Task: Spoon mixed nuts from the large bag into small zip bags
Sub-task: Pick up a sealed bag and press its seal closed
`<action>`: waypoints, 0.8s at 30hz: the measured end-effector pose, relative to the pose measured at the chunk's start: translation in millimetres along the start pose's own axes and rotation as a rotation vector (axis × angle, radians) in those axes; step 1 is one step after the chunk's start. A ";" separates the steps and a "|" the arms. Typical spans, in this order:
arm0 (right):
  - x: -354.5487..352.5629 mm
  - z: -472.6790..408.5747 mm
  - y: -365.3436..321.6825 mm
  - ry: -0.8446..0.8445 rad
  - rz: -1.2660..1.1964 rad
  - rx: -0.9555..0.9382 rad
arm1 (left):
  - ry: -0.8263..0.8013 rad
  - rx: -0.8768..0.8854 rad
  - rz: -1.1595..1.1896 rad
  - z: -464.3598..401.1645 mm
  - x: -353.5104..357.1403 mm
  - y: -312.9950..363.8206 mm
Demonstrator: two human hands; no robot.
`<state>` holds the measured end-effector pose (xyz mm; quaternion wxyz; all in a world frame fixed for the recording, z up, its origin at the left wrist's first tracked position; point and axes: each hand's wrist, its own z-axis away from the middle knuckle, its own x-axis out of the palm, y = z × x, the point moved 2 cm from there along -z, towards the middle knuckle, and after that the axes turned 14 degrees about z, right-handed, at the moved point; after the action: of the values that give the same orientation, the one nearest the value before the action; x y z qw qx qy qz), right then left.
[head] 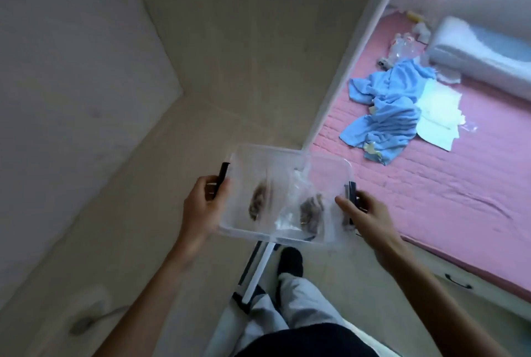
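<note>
The clear box (287, 161) fills the space between the left hand (201, 207) and the right hand (365, 213), so neither hand can cross there. Left of the box the floor (201, 84) is open up to the wall (71, 69). On the right stands the bed (431, 184), with a blue cloth (385, 109) and papers (436, 115). Below the box, a white bar (258, 270) and a foot (290, 262) take the room.

Bare forearms, no sleeves visible, left hand (201, 207) and right hand (370, 213) ungloved. Light grey trousers (298, 299), dark top (310, 339). Black sock (290, 262) on one foot.
</note>
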<state>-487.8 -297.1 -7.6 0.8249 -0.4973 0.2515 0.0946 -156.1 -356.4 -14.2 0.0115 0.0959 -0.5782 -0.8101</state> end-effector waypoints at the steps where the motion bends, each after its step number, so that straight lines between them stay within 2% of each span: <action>1: -15.2 6.8 7.3 0.044 -0.024 0.011 | -0.030 0.021 0.000 -0.5 17.7 5.6; 8: -110.1 41.6 61.2 0.338 -0.166 0.071 | -0.330 0.078 -0.016 -5.4 149.3 50.6; 13: -159.4 53.0 83.0 0.478 -0.262 0.105 | -0.465 0.096 -0.068 6.6 219.4 75.5; 24: -201.3 81.6 107.2 0.688 -0.477 0.223 | -0.769 0.158 -0.168 1.6 330.1 104.8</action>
<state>-677.4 -155.0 42.9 0.7404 -0.4519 0.3986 -0.2978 -490.0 -432.3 37.8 -0.2792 -0.1667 -0.5910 -0.7382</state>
